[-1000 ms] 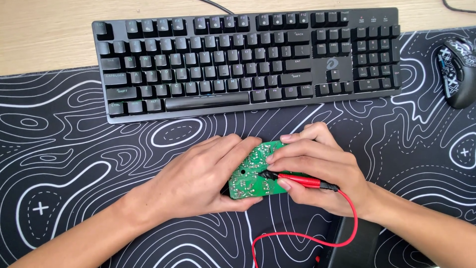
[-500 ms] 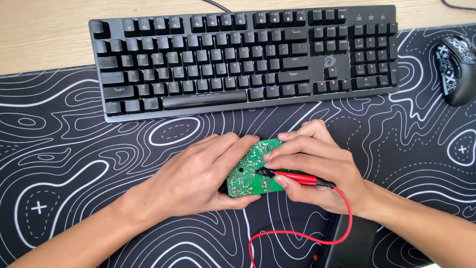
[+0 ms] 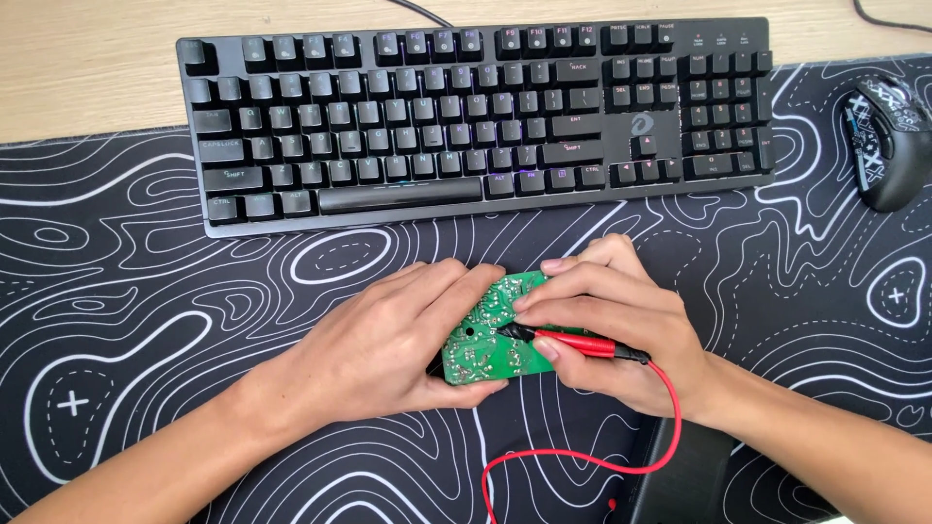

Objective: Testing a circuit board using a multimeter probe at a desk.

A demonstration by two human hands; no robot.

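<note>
We see a wooden desk (image 3: 87, 68) under a black patterned mat (image 3: 146, 320); keyboard (image 3: 476, 116) beyond our hands, mouse (image 3: 891, 141) far right of them.

Both hands on green circuit board (image 3: 490, 340), red probe (image 3: 573, 342), kbd (image 3: 476, 112) behind

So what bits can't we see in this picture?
Head view only:
- Underside of the green circuit board: faces down, left hand covers its edge.
- Red probe tip contact: too small.
- Red wire end: cut off by bottom edge.
- Mouse: partly cut off by right edge.
</note>
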